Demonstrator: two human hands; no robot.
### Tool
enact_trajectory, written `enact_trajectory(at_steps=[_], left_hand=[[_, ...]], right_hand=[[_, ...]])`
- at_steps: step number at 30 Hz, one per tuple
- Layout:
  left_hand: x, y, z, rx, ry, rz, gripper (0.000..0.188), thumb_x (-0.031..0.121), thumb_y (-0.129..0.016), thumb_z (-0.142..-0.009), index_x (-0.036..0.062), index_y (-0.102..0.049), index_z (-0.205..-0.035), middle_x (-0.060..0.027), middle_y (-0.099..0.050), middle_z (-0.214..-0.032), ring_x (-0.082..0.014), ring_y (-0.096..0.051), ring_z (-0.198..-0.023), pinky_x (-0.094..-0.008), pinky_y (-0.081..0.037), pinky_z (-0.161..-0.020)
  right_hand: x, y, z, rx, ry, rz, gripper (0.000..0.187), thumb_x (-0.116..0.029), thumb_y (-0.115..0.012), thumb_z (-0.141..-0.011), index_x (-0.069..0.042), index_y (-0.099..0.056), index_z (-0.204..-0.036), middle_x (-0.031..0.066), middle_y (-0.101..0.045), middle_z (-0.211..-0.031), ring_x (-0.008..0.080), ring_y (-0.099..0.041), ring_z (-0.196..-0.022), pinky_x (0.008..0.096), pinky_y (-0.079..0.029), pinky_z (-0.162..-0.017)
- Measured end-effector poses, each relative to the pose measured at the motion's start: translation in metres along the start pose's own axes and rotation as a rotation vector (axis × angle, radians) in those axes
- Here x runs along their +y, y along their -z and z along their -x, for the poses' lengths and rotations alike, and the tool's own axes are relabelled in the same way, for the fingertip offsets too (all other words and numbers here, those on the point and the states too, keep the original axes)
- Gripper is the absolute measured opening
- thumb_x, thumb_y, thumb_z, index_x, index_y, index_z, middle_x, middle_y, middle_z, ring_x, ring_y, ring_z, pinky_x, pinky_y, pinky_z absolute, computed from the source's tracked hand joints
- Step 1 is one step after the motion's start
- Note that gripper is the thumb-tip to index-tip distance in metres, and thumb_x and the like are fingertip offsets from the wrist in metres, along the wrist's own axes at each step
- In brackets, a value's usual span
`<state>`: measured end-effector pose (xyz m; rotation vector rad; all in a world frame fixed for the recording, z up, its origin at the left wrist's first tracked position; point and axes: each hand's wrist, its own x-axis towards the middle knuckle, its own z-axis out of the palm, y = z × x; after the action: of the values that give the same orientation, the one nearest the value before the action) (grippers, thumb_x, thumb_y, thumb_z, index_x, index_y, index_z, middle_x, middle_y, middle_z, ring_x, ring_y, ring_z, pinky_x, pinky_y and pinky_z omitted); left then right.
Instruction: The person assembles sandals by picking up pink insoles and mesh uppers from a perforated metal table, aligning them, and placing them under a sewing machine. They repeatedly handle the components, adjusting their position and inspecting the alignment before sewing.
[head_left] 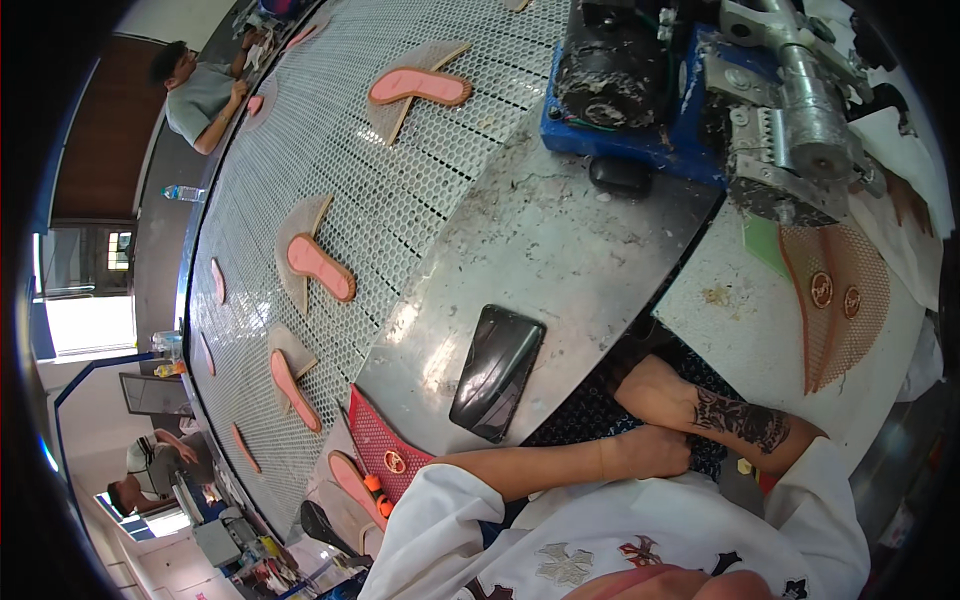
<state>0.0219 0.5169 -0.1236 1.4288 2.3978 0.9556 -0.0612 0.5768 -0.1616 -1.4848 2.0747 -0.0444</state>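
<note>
My left hand (652, 452) is closed, low over my lap next to my right wrist. Whatever its curled fingers may hold is hidden. My right hand (650, 388) hangs just beyond it over dark patterned cloth (590, 415), bent downward with its fingers out of sight. Nearest to them on the metal plate lies a black phone (497, 372), face up. Right of my hands, an orange-brown mesh piece (838, 300) with two round emblems rests on a white work surface (720, 300). A red mesh piece (385, 440) with one emblem lies left of my left forearm.
A machine with a blue base (630, 145) stands at the far right. Pink shoe insoles (320, 267) on pale mesh pieces lie along the perforated conveyor belt (380, 200). An orange-handled tool (376, 490) sits by my left sleeve. Two other people (205, 100) are at the left.
</note>
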Motion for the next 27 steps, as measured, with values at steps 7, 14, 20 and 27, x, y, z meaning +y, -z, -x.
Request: enact_trajectory(at_steps=[7,14,20,27], left_hand=[[-0.006,-0.005,0.006,0.056,-0.038,-0.043,0.014,0.013,-0.06,-0.077,0.0087,-0.07,-0.068,-0.0084,-0.067,-0.071,-0.0233,-0.066,-0.072,-0.0338,-0.052,-0.071],[-0.005,0.012,0.006,-0.14,-0.051,-0.101,0.014,0.013,-0.056,-0.082,0.0052,-0.067,-0.078,-0.0108,-0.069,-0.083,-0.0245,-0.067,-0.082,-0.0343,-0.051,-0.077],[-0.01,-0.001,0.006,0.016,-0.103,-0.092,0.015,0.014,-0.06,-0.076,0.0106,-0.068,-0.063,-0.0079,-0.068,-0.065,-0.022,-0.067,-0.063,-0.0336,-0.052,-0.062],[-0.006,0.019,0.005,-0.153,-0.056,-0.035,0.012,0.011,-0.059,-0.08,0.006,-0.068,-0.075,-0.0092,-0.068,-0.073,-0.0238,-0.068,-0.074,-0.0334,-0.054,-0.073]], right_hand=[[-0.011,0.057,0.004,-0.284,0.024,0.018,0.023,-0.012,-0.058,-0.08,-0.002,-0.073,-0.093,0.0145,-0.069,-0.103,0.0254,-0.066,-0.099,0.0398,-0.052,-0.082],[-0.003,0.0,-0.002,0.044,0.064,0.035,0.019,-0.013,-0.059,-0.078,-0.003,-0.074,-0.085,0.0121,-0.07,-0.094,0.0274,-0.067,-0.091,0.04,-0.054,-0.075],[0.004,-0.021,-0.007,0.242,0.127,0.117,0.013,-0.014,-0.061,-0.076,-0.007,-0.072,-0.076,0.0094,-0.07,-0.078,0.0223,-0.068,-0.076,0.0352,-0.052,-0.063],[0.0,-0.015,-0.008,0.087,0.084,0.069,0.022,-0.013,-0.058,-0.078,-0.001,-0.072,-0.091,0.0149,-0.069,-0.098,0.0276,-0.065,-0.095,0.0396,-0.051,-0.081]])
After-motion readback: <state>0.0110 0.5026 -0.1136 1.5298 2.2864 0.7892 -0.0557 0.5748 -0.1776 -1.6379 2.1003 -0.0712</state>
